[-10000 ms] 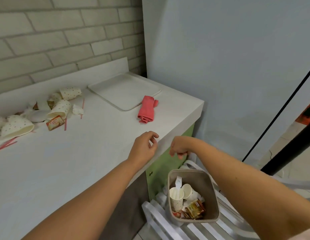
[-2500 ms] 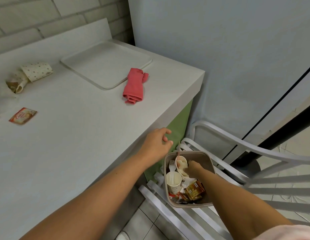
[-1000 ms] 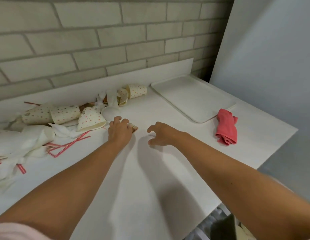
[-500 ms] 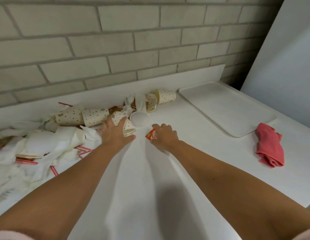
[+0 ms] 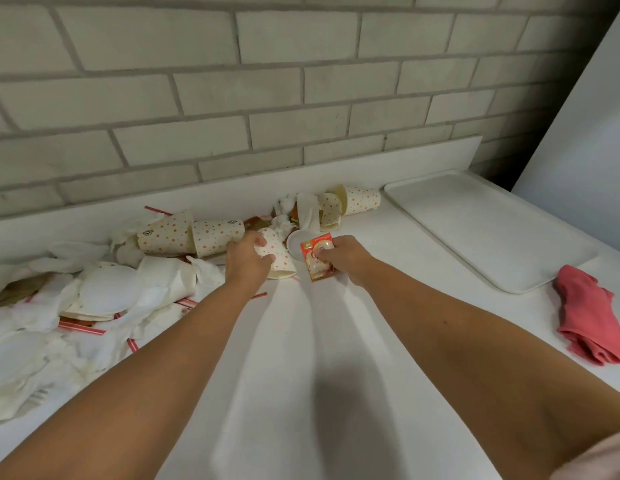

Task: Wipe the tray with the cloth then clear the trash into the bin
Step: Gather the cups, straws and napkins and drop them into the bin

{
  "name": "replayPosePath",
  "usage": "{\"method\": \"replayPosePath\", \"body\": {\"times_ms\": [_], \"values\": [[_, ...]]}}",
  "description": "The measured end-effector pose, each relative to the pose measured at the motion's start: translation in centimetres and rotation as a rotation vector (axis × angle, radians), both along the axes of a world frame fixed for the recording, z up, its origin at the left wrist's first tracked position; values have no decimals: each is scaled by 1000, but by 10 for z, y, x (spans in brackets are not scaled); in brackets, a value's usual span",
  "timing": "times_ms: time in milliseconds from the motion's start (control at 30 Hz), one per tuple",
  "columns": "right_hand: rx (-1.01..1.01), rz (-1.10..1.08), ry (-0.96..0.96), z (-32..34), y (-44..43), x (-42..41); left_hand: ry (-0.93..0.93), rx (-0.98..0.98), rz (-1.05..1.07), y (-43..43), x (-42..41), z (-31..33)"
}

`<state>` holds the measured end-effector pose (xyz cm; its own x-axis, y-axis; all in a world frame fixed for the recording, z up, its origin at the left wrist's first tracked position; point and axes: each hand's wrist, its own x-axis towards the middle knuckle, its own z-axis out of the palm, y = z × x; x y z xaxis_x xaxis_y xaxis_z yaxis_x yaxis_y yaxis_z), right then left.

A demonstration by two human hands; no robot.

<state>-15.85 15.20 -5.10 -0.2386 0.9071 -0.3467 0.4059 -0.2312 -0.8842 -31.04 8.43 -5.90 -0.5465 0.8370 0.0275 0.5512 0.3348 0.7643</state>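
Observation:
My left hand (image 5: 247, 262) grips a crushed dotted paper cup (image 5: 279, 258) lying at the edge of the trash pile. My right hand (image 5: 346, 258) holds a small red-and-white sachet (image 5: 315, 258) lifted just off the counter. A white tray (image 5: 488, 226) lies bare at the back right of the white counter (image 5: 301, 358). The folded red cloth (image 5: 590, 315) rests on the counter right of the tray's near corner. The bin is out of view.
More trash covers the counter's left and back: dotted cups (image 5: 194, 233), another dotted cup (image 5: 362, 200) by the tray, crumpled napkins (image 5: 104, 299), a white lid (image 5: 296, 244), red straws (image 5: 81, 328). A brick wall (image 5: 267, 88) stands behind.
Since half a second ago my right hand has picked the sachet up off the counter, and my left hand has closed on the dotted cup. The view has shifted slightly left.

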Motion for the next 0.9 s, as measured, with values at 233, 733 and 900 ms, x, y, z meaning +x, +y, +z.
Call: {"method": "replayPosePath", "body": {"times_ms": [233, 733, 900], "values": [[95, 0, -190, -17, 27, -33, -108, 47, -38, -3, -10, 3], [136, -1, -159, -10, 17, -24, -49, 56, -70, -7, 0, 12], [76, 29, -101, 0, 13, 6, -55, 100, -66, -5, 16, 23]]}}
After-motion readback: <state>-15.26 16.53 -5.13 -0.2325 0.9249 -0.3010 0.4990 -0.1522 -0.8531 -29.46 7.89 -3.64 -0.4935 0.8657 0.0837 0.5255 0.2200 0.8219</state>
